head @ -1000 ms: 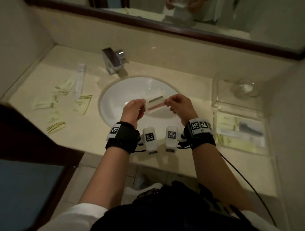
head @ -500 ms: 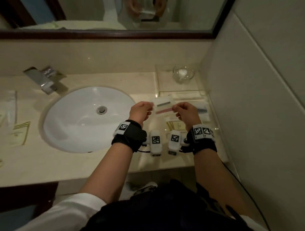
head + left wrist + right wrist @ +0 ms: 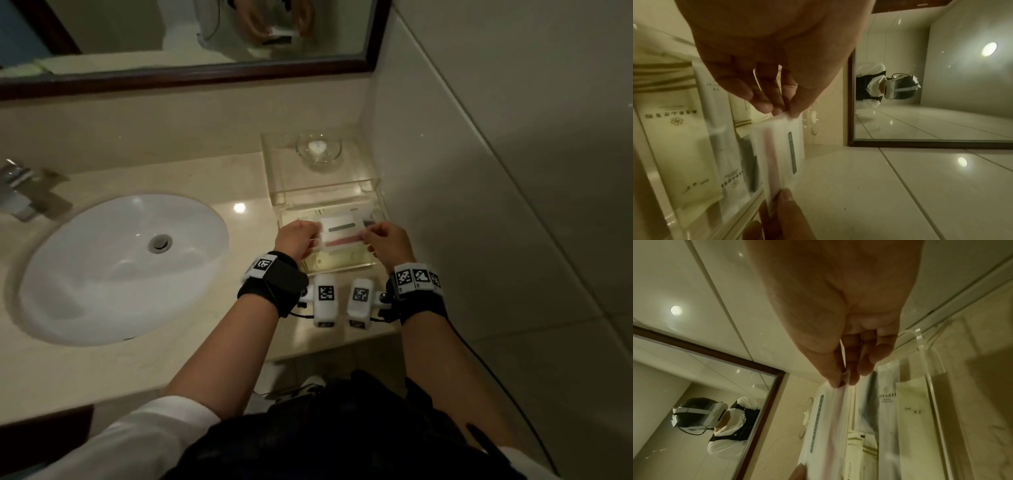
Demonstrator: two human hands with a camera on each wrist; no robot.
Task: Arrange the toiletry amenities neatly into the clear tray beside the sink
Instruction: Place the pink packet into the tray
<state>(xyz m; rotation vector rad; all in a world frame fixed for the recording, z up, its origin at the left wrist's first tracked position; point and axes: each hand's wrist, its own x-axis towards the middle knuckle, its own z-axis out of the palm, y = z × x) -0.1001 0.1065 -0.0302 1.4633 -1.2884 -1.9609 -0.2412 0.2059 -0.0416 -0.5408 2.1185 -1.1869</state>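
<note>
left hand point(image 3: 297, 238) and right hand point(image 3: 387, 241) each pinch an end of the flat translucent white sachet point(image 3: 340, 232), held level above the clear acrylic tray point(image 3: 373, 263) at three o'clock of the white oval sink point(image 3: 85, 274), apparently for flat placement.

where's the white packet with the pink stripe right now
In the head view, the packet is held between the left hand and right hand, just above the clear tray, right of the sink.
</note>
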